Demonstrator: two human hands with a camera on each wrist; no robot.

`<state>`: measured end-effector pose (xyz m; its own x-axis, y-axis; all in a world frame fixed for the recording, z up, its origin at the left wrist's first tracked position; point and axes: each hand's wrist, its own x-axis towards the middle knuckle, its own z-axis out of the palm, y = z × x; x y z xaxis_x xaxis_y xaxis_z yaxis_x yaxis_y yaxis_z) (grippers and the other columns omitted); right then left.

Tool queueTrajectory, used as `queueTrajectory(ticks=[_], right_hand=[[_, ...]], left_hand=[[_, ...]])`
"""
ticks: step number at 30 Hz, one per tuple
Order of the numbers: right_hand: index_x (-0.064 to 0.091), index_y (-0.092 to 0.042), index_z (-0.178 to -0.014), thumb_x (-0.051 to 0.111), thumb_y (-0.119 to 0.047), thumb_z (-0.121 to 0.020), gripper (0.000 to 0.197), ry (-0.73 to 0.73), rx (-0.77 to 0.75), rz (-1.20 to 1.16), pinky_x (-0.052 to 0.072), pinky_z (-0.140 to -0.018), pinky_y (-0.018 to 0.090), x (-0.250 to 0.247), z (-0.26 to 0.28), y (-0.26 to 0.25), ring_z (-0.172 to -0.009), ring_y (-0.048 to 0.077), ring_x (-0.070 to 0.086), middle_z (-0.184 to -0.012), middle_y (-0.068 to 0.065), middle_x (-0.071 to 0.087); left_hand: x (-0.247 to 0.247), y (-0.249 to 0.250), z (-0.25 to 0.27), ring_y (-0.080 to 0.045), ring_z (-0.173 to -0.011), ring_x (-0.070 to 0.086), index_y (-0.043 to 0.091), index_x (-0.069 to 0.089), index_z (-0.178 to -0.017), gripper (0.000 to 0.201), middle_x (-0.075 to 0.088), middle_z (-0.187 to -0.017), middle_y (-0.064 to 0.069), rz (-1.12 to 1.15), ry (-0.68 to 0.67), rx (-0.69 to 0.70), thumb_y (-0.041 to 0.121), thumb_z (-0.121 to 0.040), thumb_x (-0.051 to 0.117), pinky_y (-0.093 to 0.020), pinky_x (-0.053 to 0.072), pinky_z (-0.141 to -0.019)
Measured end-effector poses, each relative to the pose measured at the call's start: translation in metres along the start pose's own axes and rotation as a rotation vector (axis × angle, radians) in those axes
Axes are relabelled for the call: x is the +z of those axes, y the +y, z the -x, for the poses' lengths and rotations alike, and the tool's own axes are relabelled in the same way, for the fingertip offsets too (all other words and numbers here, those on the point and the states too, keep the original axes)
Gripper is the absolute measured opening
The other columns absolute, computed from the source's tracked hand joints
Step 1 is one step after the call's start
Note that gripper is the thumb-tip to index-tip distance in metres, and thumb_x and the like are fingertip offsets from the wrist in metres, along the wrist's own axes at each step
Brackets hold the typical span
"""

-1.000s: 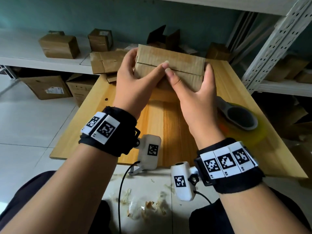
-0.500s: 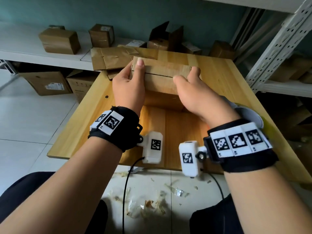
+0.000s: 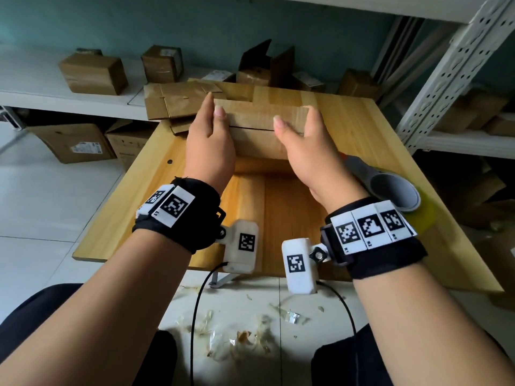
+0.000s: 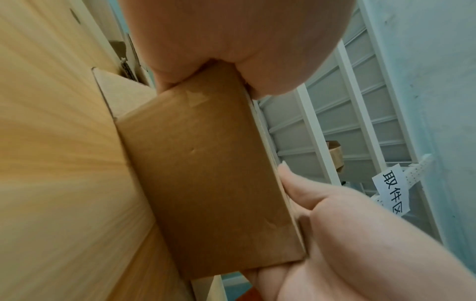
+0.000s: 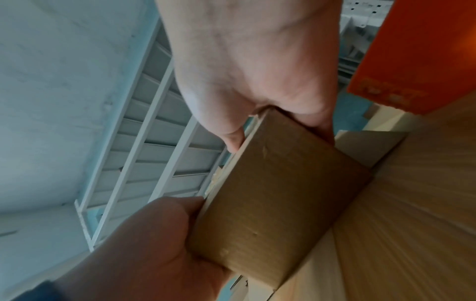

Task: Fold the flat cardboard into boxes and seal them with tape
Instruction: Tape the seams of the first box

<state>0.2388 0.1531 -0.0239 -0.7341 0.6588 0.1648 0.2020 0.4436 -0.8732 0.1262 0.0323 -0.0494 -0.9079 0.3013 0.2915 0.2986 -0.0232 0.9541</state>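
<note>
- The wooden table [image 3: 362, 162] carries the cardboard box [image 3: 259, 132] at its middle, top flaps closed along a seam.
- Flat cardboard [image 3: 178, 101] lies at the table's far left corner; a tape dispenser [image 3: 390, 188] sits near its right edge.
- The left hand [image 3: 209, 151] grasps the box's left end, the right hand [image 3: 309, 151] its right end, thumbs on top.

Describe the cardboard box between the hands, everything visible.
The cardboard box is plain brown corrugated board, oblong, its two top flaps folded shut with an untaped seam along the middle. It stands on the wooden table. The left hand and right hand grip its ends, thumbs pressing on top. Its near side shows small dents.
</note>
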Motion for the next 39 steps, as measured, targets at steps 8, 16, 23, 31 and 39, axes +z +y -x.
queueTrajectory(ticks=[8, 16, 23, 31, 39], right_hand=[[0.031, -0.023, -0.163, 0.068, -0.079, -0.084, 0.103, 0.101, -0.024, -0.108, 0.048, -0.112, 0.036, 0.008, 0.005, 0.004, -0.139, 0.016, 0.053, -0.155, -0.002, 0.053], [0.066, -0.012, -0.132, 0.055, -0.052, -0.106, 0.049, 0.260, -0.115, -0.133, 0.057, -0.081, 0.024, 0.011, 0.003, 0.016, -0.097, 0.001, 0.067, -0.109, -0.006, 0.074], [0.052, -0.022, -0.155, 0.065, -0.058, -0.099, 0.068, 0.274, -0.013, -0.382, 0.048, -0.111, 0.025, 0.016, 0.007, 0.019, -0.134, 0.004, 0.057, -0.147, -0.008, 0.063], [0.057, -0.015, -0.149, 0.069, -0.052, -0.098, 0.064, 0.290, -0.098, -0.330, 0.058, -0.102, 0.035, 0.020, -0.002, 0.028, -0.116, 0.004, 0.068, -0.126, -0.007, 0.073], [0.022, -0.026, -0.168, 0.043, -0.036, -0.114, 0.059, 0.271, -0.119, -0.192, 0.033, -0.084, -0.009, 0.012, -0.001, 0.018, -0.150, 0.010, 0.036, -0.171, -0.001, 0.032]], left_hand=[[0.002, 0.003, 0.015, -0.006, -0.105, 0.070, 0.023, 0.061, -0.126, 0.061, 0.073, -0.114, 0.011, 0.018, -0.033, 0.054, 0.060, -0.081, 0.081, -0.038, 0.061, -0.092], [0.004, 0.001, 0.010, -0.023, -0.122, 0.065, 0.017, 0.069, -0.129, 0.058, 0.073, -0.126, -0.003, 0.048, 0.047, 0.026, 0.064, -0.099, 0.052, -0.052, 0.055, -0.103], [0.012, 0.000, 0.013, -0.020, -0.121, 0.066, 0.016, 0.062, -0.137, 0.062, 0.072, -0.126, -0.003, 0.147, -0.056, 0.035, 0.060, -0.094, 0.067, -0.050, 0.057, -0.102], [0.017, -0.009, 0.005, -0.013, -0.126, 0.065, 0.021, 0.064, -0.142, 0.059, 0.072, -0.132, 0.005, 0.185, 0.020, 0.021, 0.057, -0.095, 0.065, -0.043, 0.055, -0.107], [0.016, -0.005, 0.001, -0.005, -0.135, 0.054, 0.021, 0.062, -0.146, 0.046, 0.063, -0.144, 0.009, 0.110, 0.071, 0.031, 0.043, -0.109, 0.045, -0.033, 0.044, -0.117]])
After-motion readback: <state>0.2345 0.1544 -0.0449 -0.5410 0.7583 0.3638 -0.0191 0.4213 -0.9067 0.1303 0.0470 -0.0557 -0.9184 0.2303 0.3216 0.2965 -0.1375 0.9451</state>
